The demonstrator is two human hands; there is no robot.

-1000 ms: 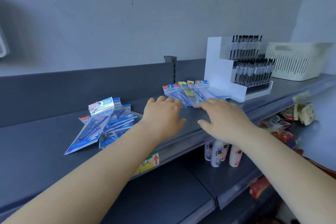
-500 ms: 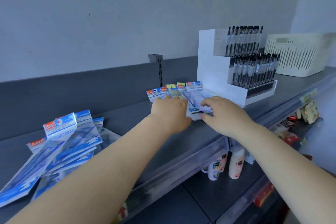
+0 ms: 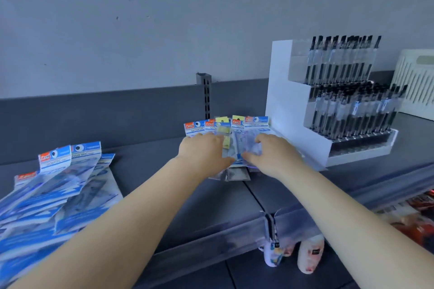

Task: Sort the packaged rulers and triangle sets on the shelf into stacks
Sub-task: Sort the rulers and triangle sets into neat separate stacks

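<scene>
Packs (image 3: 237,132) lie fanned on the shelf (image 3: 234,197) straight under and just beyond both hands, their long axes running away from the person toward the back panel, headers sticking out past the fingertips. The left hand (image 3: 204,153) lies on the left part of the fan, the right hand (image 3: 273,156) on the right part, so each is equally near; only a narrow strip of packs shows between them. The right hand's fingers curl over the packs with the thumb at their near edge, which reads as a grip. The left hand's fingers bend down onto the fan; whether they hold it or only press, I cannot tell. A second pile (image 3: 58,185) lies well to the left of the left arm.

Half a second ago the hands sat farther apart on the fan. They have since drawn together over it, probably squaring it into a stack.
</scene>
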